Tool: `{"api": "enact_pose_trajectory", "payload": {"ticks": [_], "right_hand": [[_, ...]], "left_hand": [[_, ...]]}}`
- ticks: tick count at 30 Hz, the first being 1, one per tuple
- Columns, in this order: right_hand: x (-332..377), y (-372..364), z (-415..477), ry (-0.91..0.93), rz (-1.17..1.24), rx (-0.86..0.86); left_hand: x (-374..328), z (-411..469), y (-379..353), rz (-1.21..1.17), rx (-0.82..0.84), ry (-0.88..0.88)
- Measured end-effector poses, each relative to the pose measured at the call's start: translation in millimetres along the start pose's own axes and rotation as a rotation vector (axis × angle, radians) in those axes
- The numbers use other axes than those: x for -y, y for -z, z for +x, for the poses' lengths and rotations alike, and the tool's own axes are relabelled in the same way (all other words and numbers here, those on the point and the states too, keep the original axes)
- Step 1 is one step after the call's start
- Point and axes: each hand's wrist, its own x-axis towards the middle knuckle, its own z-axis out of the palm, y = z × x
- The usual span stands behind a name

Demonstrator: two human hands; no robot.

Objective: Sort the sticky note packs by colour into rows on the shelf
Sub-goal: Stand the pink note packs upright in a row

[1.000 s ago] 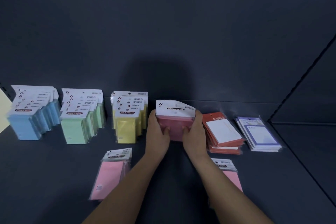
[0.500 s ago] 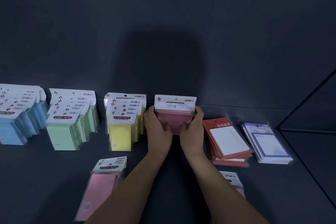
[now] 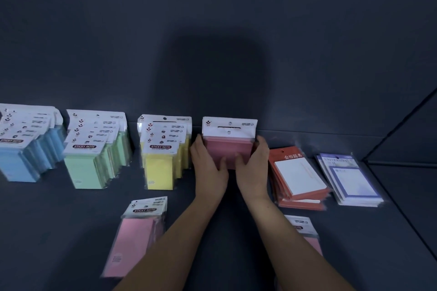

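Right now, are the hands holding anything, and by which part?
Yes. Both hold the upright pink packs: the left hand grips their left edge, the right hand their right edge, thumbs on the lower front.

On my feed a dark, matte back panel [image 3: 212, 19] fills the upper half, with a broad rounded shadow [image 3: 212, 73] cast across its middle. At the right a second dark panel [image 3: 413, 130] meets it along a slanting seam. Near that corner two flat stacks lie just beside each other: red-backed pads [image 3: 298, 177] with white sheets and gold characters on the header, and, right of them, purple-bordered pads [image 3: 350, 179] in clear wrap.
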Motion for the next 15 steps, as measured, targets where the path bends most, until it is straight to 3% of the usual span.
{"api": "enact_pose_trajectory", "payload": {"ticks": [6,15], "right_hand": [[2,6,-11,-0.004,-0.019,-0.001],[26,25,-62,0.142,0.131,0.018]], "left_hand": [[-3,-12,5,-0.006,0.005,-0.015],[-31,-52,52,-0.097,-0.020,-0.127]]}}
